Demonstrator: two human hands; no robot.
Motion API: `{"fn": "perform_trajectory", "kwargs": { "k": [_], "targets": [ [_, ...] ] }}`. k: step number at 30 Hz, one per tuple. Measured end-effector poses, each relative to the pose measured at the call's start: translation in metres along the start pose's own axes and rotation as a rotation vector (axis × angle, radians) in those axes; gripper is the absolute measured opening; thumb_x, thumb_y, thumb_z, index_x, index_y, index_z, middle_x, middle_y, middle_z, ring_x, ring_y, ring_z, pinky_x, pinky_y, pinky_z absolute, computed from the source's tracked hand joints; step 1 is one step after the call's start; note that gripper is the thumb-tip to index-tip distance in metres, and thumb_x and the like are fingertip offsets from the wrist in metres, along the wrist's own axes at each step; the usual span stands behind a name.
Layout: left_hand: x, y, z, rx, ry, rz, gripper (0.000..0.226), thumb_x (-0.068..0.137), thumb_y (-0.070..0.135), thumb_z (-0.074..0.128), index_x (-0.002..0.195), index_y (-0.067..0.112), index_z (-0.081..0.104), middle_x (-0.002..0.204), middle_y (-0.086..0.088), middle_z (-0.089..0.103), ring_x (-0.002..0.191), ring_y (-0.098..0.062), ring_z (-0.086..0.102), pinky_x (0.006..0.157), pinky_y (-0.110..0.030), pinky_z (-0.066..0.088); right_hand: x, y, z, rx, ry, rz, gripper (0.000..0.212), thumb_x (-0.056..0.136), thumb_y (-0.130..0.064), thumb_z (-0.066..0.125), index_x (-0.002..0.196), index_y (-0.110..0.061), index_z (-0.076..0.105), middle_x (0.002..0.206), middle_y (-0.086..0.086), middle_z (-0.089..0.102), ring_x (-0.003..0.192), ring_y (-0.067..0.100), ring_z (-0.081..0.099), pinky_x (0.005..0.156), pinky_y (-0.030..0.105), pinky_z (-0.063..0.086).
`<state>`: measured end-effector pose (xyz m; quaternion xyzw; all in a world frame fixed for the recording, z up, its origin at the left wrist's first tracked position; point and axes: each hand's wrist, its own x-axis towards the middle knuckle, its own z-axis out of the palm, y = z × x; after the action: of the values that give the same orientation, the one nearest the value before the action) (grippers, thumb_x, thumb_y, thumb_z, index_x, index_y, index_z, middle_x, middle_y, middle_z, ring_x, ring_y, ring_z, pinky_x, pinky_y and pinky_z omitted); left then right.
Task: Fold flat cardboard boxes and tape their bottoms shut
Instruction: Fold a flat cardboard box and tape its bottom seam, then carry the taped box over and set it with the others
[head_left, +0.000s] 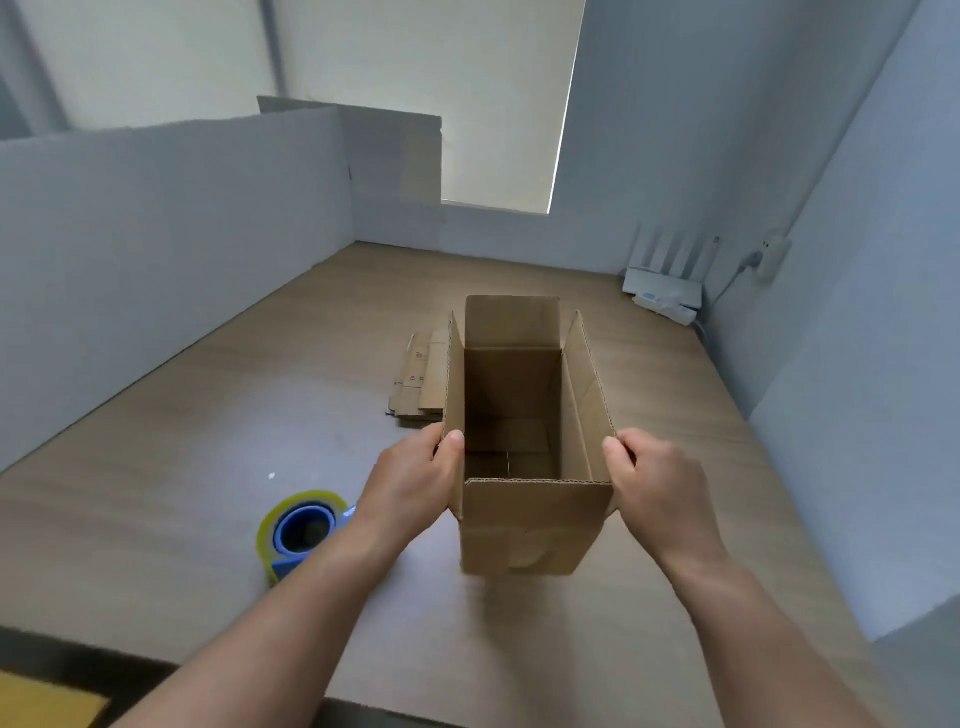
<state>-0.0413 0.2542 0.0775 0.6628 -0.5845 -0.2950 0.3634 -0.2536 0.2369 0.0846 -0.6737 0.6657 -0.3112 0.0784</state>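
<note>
Your left hand (415, 478) and right hand (652, 475) each pinch a side flap of the cardboard box (535, 525), upright mid-tabletop (208, 415), mouth open. Keep its walls square and turn the bottom up before reaching for the tape roll (301, 530) beside your left wrist.

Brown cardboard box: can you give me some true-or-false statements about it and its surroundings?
The left hand and right hand each grip a side flap of the open brown cardboard box. True.
The box's top flaps are folded shut. False: they stand open.
The yellowish tape roll on a blue dispenser lies left of the box. True.
The stack of flat brown cardboard lies right of the box. False: it lies behind it, leftward.
</note>
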Motion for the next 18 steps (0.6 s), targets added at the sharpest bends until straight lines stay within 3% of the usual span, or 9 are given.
{"fn": "perform_trajectory", "kwargs": {
  "k": [2, 5, 9, 11, 13, 16, 18],
  "targets": [
    [-0.019, 0.008, 0.002, 0.029, 0.086, 0.011, 0.039, 0.101, 0.029, 0.038, 0.067, 0.011, 0.042, 0.064, -0.006, 0.048, 0.072, -0.033, 0.053, 0.07, -0.049, 0.051, -0.007, 0.0, -0.011, 0.054, 0.033, -0.09, 0.039, 0.095, -0.017, 0.048, 0.056, -0.017, 0.042, 0.052, -0.005, 0.041, 0.05, 0.017, 0.038, 0.047, 0.024, 0.027],
    [-0.041, 0.015, 0.001, 0.114, 0.201, 0.006, 0.04, 0.101, 0.03, 0.038, 0.064, 0.015, 0.037, 0.061, 0.0, 0.042, 0.065, -0.022, 0.042, 0.058, -0.035, 0.036, -0.014, -0.006, -0.019, 0.107, 0.065, -0.208, 0.026, 0.096, -0.02, 0.049, 0.073, -0.012, 0.059, 0.067, -0.004, 0.052, 0.061, 0.019, 0.047, 0.048, 0.014, 0.024],
    [-0.08, 0.013, -0.009, 0.142, 0.399, -0.048, 0.041, 0.1, 0.03, 0.04, 0.064, 0.012, 0.037, 0.058, 0.002, 0.04, 0.06, -0.017, 0.041, 0.056, -0.031, 0.032, -0.02, -0.024, -0.022, 0.221, 0.026, -0.356, 0.025, 0.095, -0.019, 0.05, 0.073, -0.012, 0.06, 0.06, 0.002, 0.053, 0.058, 0.025, 0.048, 0.05, 0.028, 0.027],
    [-0.106, 0.01, -0.017, 0.138, 0.492, -0.067, 0.041, 0.101, 0.027, 0.04, 0.062, 0.015, 0.037, 0.057, 0.004, 0.04, 0.054, -0.005, 0.048, 0.046, -0.016, 0.033, -0.027, -0.038, -0.018, 0.273, -0.012, -0.427, 0.025, 0.095, -0.02, 0.051, 0.075, -0.012, 0.062, 0.061, 0.004, 0.057, 0.059, 0.027, 0.05, 0.053, 0.03, 0.029],
    [-0.133, 0.008, -0.025, 0.156, 0.581, -0.093, 0.041, 0.102, 0.026, 0.04, 0.061, 0.019, 0.038, 0.056, 0.004, 0.041, 0.052, 0.005, 0.048, 0.048, -0.008, 0.035, -0.036, -0.054, -0.011, 0.321, -0.07, -0.49, 0.024, 0.095, -0.021, 0.05, 0.079, -0.01, 0.065, 0.063, 0.006, 0.059, 0.06, 0.029, 0.052, 0.055, 0.031, 0.033],
    [-0.172, 0.003, -0.04, 0.196, 0.706, -0.172, 0.04, 0.102, 0.028, 0.04, 0.063, 0.022, 0.041, 0.057, 0.003, 0.043, 0.053, 0.004, 0.047, 0.052, -0.008, 0.036, -0.055, -0.076, 0.002, 0.371, -0.167, -0.579, 0.025, 0.096, -0.022, 0.049, 0.084, -0.008, 0.066, 0.065, 0.006, 0.06, 0.06, 0.028, 0.053, 0.055, 0.031, 0.036],
    [-0.198, -0.002, -0.05, 0.22, 0.79, -0.227, 0.04, 0.102, 0.028, 0.041, 0.062, 0.023, 0.039, 0.055, 0.005, 0.041, 0.052, 0.003, 0.046, 0.051, -0.01, 0.035, -0.073, -0.089, 0.009, 0.402, -0.196, -0.642, 0.024, 0.096, -0.021, 0.05, 0.084, -0.008, 0.066, 0.063, 0.001, 0.054, 0.052, 0.016, 0.044, 0.049, 0.022, 0.028]
  ]
}}
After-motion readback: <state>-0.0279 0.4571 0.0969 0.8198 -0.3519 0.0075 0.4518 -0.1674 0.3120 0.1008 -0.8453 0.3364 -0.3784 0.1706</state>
